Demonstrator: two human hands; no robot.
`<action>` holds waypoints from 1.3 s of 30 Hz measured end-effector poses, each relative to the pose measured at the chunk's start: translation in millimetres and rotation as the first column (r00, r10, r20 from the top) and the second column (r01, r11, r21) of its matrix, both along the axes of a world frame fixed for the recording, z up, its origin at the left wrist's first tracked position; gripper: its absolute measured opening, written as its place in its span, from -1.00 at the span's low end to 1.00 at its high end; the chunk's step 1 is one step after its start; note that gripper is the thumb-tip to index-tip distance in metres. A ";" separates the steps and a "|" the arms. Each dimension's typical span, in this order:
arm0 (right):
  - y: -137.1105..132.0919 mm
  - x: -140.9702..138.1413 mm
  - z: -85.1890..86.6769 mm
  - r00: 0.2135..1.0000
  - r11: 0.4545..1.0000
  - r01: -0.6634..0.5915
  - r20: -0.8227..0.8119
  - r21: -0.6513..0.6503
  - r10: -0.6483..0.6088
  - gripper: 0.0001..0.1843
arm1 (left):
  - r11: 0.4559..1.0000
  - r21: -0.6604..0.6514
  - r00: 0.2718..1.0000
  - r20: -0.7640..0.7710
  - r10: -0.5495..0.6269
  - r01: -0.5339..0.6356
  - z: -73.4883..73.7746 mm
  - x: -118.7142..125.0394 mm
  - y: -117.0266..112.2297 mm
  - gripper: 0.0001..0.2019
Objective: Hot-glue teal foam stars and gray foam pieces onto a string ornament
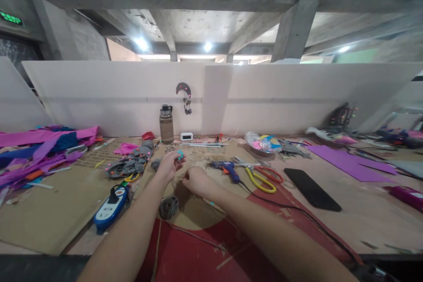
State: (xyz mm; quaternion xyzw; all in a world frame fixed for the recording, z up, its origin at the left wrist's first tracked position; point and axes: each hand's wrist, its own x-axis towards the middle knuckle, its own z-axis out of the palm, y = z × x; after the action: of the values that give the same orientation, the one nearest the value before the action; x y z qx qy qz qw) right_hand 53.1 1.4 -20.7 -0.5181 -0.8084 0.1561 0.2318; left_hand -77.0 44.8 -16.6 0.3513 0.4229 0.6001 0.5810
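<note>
My left hand (169, 165) is closed in a pinch on a small teal flower-like piece (180, 155) above the cardboard. Just to its right, my right hand (197, 181) has its fingers curled together low over the cardboard. What it holds, if anything, is too small to make out. A ball of grey yarn (168, 207) lies below my hands, its strand trailing right across the red area. Another small grey bundle (155, 165) rests left of my left hand. To the right of both hands lies a blue glue gun (231, 172) with its cord.
Scissors with yellow handles (259, 180), red-handled scissors (271, 174) and a black phone (310, 188) lie to the right. On the left are a blue power strip (111, 208), grey felt pieces (127, 165) and purple felt scraps (49, 150). A bottle (166, 128) stands behind.
</note>
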 end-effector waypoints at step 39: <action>0.5 72.9 9.4 0.342 0.753 -0.578 -0.931 -0.314 -0.125 -0.69 | 0.995 0.007 0.974 0.205 0.099 -0.103 7.9 3.1 0.6 -0.90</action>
State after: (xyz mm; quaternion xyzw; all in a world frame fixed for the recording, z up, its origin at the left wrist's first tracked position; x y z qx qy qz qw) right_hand 126.0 2.0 -11.3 -0.2572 -0.5101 0.6964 0.4344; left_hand -73.9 45.4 -8.7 0.2709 0.3731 0.6654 0.5870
